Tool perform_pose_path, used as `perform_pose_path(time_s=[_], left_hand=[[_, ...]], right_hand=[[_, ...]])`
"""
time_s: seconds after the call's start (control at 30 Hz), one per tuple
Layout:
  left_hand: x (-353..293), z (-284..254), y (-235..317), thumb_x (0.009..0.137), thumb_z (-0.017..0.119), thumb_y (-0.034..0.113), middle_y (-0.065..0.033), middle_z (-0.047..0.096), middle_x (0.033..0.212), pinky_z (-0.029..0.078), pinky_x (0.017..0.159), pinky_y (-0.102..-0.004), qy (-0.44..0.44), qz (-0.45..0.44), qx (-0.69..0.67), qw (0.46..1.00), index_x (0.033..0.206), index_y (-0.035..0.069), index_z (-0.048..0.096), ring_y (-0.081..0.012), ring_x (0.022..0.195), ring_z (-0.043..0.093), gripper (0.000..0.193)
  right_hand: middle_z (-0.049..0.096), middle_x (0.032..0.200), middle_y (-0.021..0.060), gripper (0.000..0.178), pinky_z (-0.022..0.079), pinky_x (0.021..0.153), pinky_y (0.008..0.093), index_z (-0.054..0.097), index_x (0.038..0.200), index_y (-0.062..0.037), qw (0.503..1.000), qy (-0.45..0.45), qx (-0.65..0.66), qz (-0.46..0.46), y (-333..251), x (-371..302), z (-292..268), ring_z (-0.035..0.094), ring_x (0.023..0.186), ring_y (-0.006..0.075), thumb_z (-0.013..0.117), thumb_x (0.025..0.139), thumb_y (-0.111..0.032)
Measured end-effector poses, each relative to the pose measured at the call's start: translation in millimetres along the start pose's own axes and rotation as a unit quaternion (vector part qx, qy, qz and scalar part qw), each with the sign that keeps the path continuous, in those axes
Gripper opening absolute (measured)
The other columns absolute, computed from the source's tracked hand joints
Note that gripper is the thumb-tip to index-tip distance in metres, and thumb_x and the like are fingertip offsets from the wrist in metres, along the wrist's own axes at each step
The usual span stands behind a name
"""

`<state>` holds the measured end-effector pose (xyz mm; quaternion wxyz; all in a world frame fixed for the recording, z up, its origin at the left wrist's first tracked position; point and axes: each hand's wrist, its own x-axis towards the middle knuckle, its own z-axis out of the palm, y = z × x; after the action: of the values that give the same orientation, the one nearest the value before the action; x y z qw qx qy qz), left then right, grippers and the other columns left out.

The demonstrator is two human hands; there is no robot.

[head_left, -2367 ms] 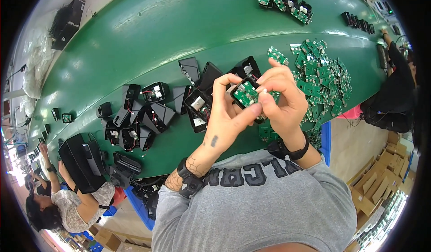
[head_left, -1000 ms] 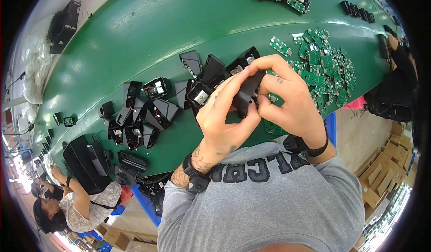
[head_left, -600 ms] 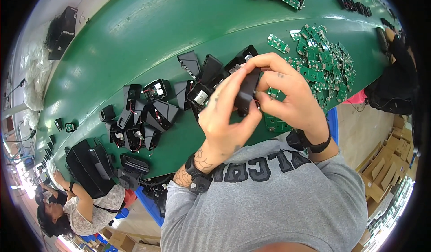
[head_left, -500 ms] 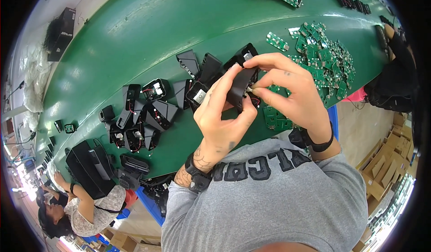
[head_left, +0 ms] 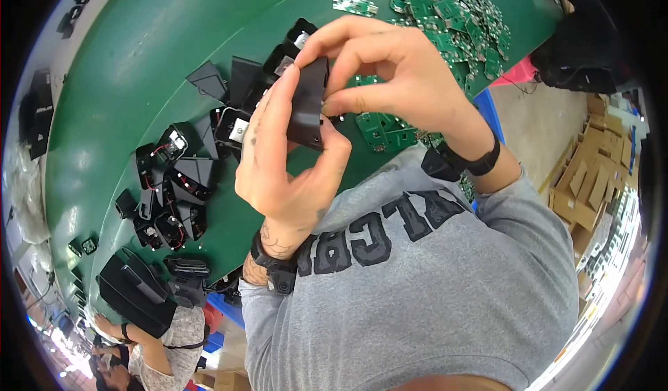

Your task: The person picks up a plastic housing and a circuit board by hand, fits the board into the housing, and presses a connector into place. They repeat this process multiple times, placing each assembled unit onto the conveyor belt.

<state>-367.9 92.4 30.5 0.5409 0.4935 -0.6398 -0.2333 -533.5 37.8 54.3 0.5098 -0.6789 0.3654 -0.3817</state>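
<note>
A black plastic housing (head_left: 307, 102) with a smooth tapered side facing up is held above the green bench. My left hand (head_left: 289, 175) is closed around it, fingers along its left side and thumb at its lower end. At the housing's right edge my right hand (head_left: 396, 67) has thumb and finger brought together, with another fingertip on the upper corner. What lies between those fingertips is hidden by the housing. Just beyond my left hand, more black housings (head_left: 243, 77) rest on the bench, some with metal parts inside.
Green circuit boards (head_left: 452, 18) lie heaped at the right, some (head_left: 379, 130) close under my right hand. A cluster of black housings with red wires (head_left: 174, 182) sits at left. Another person (head_left: 167, 342) works at lower left. Cardboard boxes (head_left: 591, 175) stand on the floor at right.
The view has swung, so the bench items sit further left. The housing has tilted to show its smooth side, and the small pale part at my right fingertips no longer shows.
</note>
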Motion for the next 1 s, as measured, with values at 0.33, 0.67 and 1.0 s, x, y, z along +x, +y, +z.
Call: perform_pose_path(time_s=[0.33, 0.67, 1.0], left_hand=[[-12, 9, 2, 0.066, 0.066, -0.009, -0.0184, 0.067, 0.111, 0.059, 0.073, -0.0305, 0.012, -0.031, -0.041, 0.999, 0.124, -0.004, 0.061, -0.0233, 0.094, 0.069, 0.058], [-10, 2, 9, 0.076, 0.063, -0.007, -0.0139, 0.065, 0.112, 0.061, 0.071, -0.0286, -0.051, -0.214, -0.226, 0.949, 0.125, -0.005, 0.059, -0.0189, 0.094, 0.068, 0.049], [-8, -9, 1, 0.083, 0.057, 0.007, -0.0128, 0.069, 0.102, 0.061, 0.06, -0.0283, -0.263, -0.426, -0.387, 0.774, 0.123, -0.006, 0.059, -0.0208, 0.081, 0.071, 0.043]], right_hand=[[0.062, 0.115, 0.0123, 0.008, 0.05, 0.095, 0.033, 0.068, 0.078, 0.0026, 1.0, 0.0, -0.007, -0.002, -3, -19, -4, 0.061, 0.107, 0.0211, 0.073, 0.074, 0.006], [0.067, 0.104, 0.0083, 0.015, 0.052, 0.086, 0.0325, 0.07, 0.082, -0.0028, 0.99, 0.004, -0.141, -0.022, -3, -29, -11, 0.064, 0.1, 0.0225, 0.078, 0.069, 0.0], [0.065, 0.092, 0.0054, 0.017, 0.054, 0.086, 0.0426, 0.071, 0.09, -0.007, 0.865, -0.108, -0.33, -0.362, -5, -49, -33, 0.067, 0.093, 0.0263, 0.069, 0.074, -0.013]])
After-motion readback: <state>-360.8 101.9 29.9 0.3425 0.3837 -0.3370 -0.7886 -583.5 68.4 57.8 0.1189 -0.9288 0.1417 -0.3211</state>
